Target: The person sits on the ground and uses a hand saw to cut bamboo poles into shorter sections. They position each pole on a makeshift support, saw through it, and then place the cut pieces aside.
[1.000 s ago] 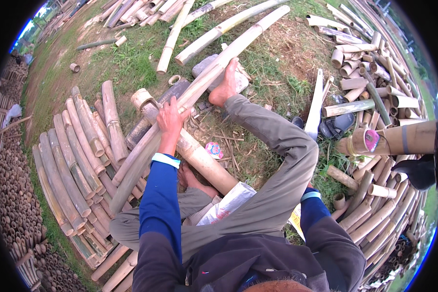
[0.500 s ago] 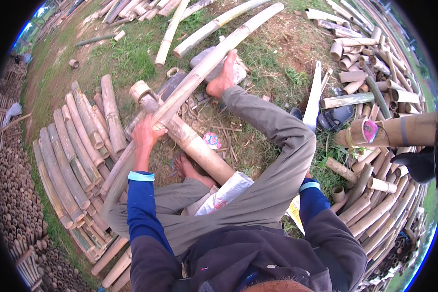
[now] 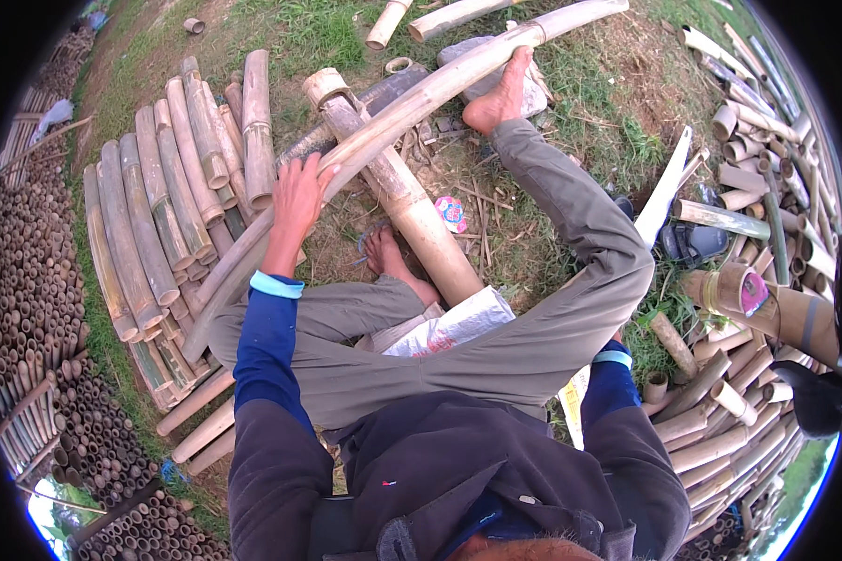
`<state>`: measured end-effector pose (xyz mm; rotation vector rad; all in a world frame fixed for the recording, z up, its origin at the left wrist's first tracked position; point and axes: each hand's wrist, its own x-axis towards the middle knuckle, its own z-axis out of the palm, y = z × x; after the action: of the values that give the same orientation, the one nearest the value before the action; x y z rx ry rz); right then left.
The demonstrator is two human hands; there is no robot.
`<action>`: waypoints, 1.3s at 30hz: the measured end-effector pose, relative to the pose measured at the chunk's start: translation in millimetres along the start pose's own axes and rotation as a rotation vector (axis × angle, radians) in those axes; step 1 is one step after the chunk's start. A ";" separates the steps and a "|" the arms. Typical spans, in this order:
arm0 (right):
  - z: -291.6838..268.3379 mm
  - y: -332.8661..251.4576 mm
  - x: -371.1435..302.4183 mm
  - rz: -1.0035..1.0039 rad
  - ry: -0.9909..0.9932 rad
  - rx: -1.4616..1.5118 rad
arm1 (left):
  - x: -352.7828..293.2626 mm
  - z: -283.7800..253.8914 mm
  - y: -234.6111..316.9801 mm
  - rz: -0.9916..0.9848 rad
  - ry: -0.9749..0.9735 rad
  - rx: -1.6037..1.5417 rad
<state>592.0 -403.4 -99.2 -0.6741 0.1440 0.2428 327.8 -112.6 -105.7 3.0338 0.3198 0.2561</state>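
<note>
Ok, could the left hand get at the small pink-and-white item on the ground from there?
Probably yes: the pink-and-white item lies uncovered, though the left hand, on the long bamboo pole, would likely have to cross the thick bamboo tube.

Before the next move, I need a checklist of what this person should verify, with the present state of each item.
1. Left hand on the long bamboo piece: ok, touching.
2. Long bamboo piece over the thick bamboo: ok, crosses it.
3. Left hand clear of the pale blade: ok, well apart.
4. Right hand grip: cannot tell, mostly hidden behind the leg.
5. Feet protected: not ok, both bare.
</note>
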 end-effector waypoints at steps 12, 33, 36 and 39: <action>-4.1 -13.1 10.1 0.001 -0.054 0.031 | 41.3 9.9 45.8 0.021 0.027 0.024; 13.3 -13.4 -7.8 0.075 0.073 0.047 | 72.9 18.5 90.9 0.090 0.099 -0.236; 19.6 -7.4 -3.8 0.079 0.080 0.044 | 72.5 16.4 76.8 0.053 0.088 -0.285; 2.4 -18.6 22.6 0.042 0.068 0.019 | 76.3 16.2 80.4 0.030 0.083 -0.341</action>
<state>618.9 -411.9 -90.9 -0.6610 0.2255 0.2584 420.3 -175.7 -101.9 2.6983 0.2111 0.3945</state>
